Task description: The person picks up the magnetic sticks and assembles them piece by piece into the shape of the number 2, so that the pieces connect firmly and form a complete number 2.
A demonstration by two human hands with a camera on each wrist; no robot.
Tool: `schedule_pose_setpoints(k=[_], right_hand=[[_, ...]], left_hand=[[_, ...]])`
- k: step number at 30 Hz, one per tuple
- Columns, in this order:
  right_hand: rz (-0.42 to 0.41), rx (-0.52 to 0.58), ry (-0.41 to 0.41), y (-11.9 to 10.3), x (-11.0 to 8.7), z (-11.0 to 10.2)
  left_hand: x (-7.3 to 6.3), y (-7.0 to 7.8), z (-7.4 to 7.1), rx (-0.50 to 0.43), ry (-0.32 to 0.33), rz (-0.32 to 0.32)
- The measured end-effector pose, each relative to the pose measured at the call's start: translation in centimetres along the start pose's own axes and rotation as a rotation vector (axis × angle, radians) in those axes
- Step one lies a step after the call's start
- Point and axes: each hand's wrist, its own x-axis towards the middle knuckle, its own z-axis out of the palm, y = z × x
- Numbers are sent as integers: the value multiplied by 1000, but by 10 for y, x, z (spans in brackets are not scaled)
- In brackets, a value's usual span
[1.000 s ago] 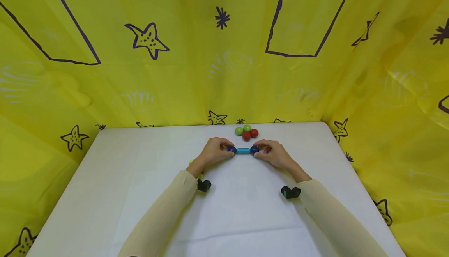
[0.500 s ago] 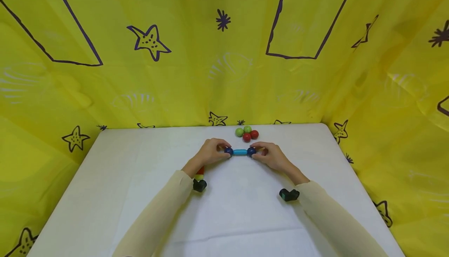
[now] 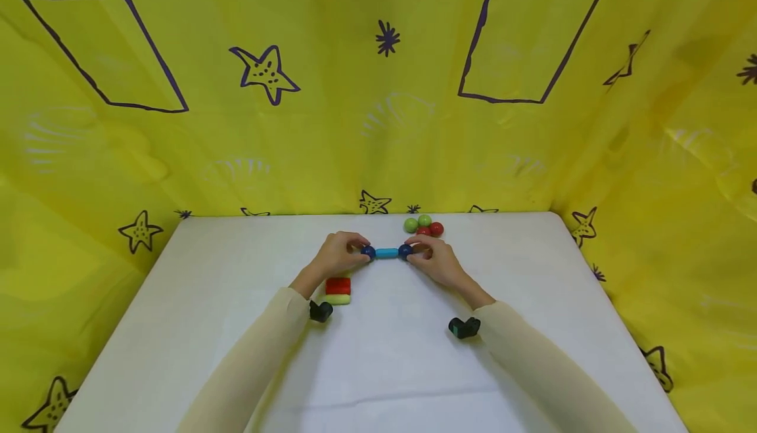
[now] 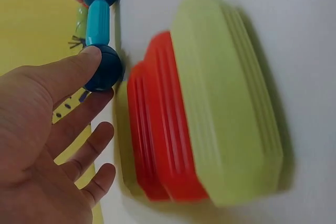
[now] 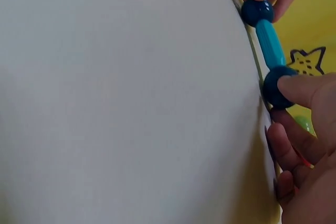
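A light blue rod [image 3: 387,253] joins two dark blue balls, one at each end, level in the head view like a small dumbbell. My left hand [image 3: 337,254] pinches the left ball [image 4: 105,72] between thumb and index finger, its other fingers spread apart. At the opposite end, the thumb and fingers of my right hand [image 3: 440,262] pinch the right ball [image 5: 274,90]. Close by my left wrist lie two red rods [image 4: 170,124] side by side, with a pale green rod [image 4: 226,103] along their near side. A yellowish edge shows behind the red ones.
Beyond my right hand, two green balls [image 3: 411,225] and two red balls [image 3: 436,228] sit in a cluster near the back of the white table [image 3: 402,354]. Yellow patterned curtain [image 3: 331,124] rises behind and beside it. Small black devices [image 3: 464,328] stick out at both wrists.
Both hands have moved left together, carrying the joined balls and rod. The red and pale green rods, mostly covered by my left arm before, now show. The head view has turned slightly.
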Motion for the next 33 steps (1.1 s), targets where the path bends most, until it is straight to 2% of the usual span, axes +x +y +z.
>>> schedule_pose_setpoints(k=[7,15,24,33], right_hand=[[20,25,71,-12,14,22],[56,19,130,-23,27,39],[119,-45,225,-33,34,50],[163,-77,252,-35,35,51]], left_hand=[[-2,-15,-13,-9,36,-24],[-1,-28,-23,-66,77,-100],[6,-36,-30,-80,71,-83],[13,-38,-31,-70,63,-62]])
